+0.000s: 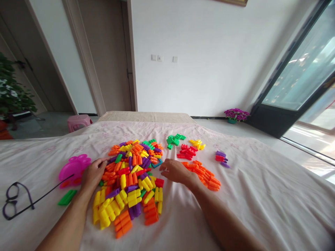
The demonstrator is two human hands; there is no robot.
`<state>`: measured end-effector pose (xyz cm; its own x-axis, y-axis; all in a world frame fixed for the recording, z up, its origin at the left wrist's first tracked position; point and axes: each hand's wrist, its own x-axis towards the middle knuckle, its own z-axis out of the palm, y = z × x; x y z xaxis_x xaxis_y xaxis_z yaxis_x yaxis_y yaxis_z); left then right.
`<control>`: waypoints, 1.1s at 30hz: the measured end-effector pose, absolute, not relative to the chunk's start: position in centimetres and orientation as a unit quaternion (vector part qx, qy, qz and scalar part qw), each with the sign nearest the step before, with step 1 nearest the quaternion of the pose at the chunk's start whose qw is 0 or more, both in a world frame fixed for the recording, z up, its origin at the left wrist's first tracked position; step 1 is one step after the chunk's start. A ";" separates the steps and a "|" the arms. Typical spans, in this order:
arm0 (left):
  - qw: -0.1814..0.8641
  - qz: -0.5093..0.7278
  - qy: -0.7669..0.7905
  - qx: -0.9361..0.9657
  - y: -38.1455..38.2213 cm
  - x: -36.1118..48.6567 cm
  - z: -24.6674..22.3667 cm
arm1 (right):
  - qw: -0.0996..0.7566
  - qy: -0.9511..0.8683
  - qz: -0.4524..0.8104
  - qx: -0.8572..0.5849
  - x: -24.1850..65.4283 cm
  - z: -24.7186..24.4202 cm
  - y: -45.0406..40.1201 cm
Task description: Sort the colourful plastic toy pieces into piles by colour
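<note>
A heap of plastic building blocks (133, 174) in orange, yellow, purple, red and green lies on the cloth between my hands. My left hand (93, 171) rests against the heap's left edge, fingers loosely bent and partly apart, with no block visible in it. Just off the heap's right side is my right hand (174, 170), its fingers slightly curved and apart, holding nothing visible. A blue frame-shaped piece (157, 163) lies near its fingertips. Orange blocks (205, 176) are grouped beyond my right wrist. Behind them are groups of red blocks (186, 151), green blocks (175, 140) and yellow blocks (198, 144).
A small purple-and-red group (222, 158) sits farther right. On the left are a pink tray (72, 169) with orange pieces, a green block (67, 197) and dark-framed glasses (15, 200). The pale cloth (248, 195) has folds. A pink stool (79, 122) stands beyond.
</note>
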<state>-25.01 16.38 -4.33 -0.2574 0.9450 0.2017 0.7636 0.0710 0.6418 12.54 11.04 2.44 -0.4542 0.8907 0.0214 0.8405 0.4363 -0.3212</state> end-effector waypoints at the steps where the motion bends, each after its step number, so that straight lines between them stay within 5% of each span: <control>1: 0.134 0.331 0.722 0.592 16.4 -25.0 -4.3 | 0.096 -0.845 0.142 -0.506 12.5 2.4 11.0; 19: 0.136 0.322 0.724 0.595 16.4 -25.1 -4.5 | 0.045 -0.872 0.210 -0.440 11.8 2.5 10.0; 33: 0.145 0.324 0.724 0.591 16.4 -25.0 -4.3 | 0.274 -0.692 0.042 -0.667 21.2 4.5 14.3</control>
<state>-25.03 16.36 -4.28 -0.2584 0.9503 0.1734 0.7619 0.0902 0.6414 21.22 14.33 4.49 0.0398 0.9458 0.3222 0.8993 0.1067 -0.4241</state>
